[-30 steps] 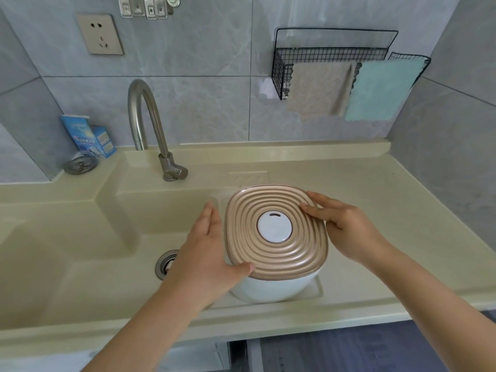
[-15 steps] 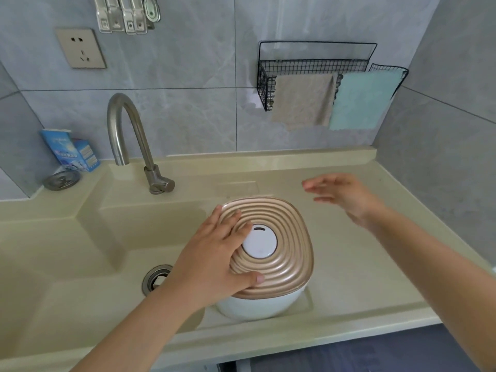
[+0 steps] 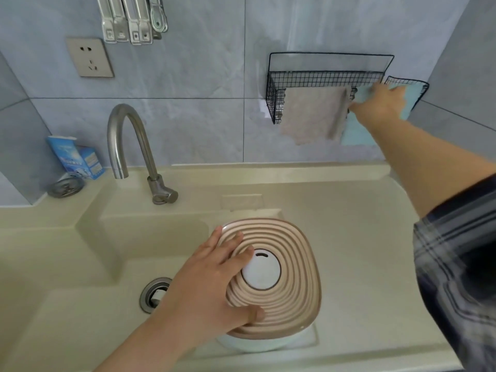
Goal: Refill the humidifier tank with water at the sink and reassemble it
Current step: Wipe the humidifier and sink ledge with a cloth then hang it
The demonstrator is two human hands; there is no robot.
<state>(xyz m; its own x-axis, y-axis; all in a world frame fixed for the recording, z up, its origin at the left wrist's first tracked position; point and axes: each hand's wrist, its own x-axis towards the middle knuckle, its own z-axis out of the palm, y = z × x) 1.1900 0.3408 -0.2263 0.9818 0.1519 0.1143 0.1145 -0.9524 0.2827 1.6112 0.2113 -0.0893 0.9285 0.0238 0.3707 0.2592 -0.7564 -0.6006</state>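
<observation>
Right of the sink (image 3: 80, 264) basin, the humidifier (image 3: 279, 285) sits on the counter; the left hand (image 3: 212, 288) rests on its ribbed lid, fingers spread. Farther right, the right hand (image 3: 381, 106) grasps the blue cloth (image 3: 357, 135).

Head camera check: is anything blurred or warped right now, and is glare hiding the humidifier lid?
Head view: the right hand at the teal cloth is motion-smeared, and the plaid sleeve is blurred at the edge; wide-angle bending bows the counter; the lid under the left hand is sharp, evenly lit, without glare.
</observation>
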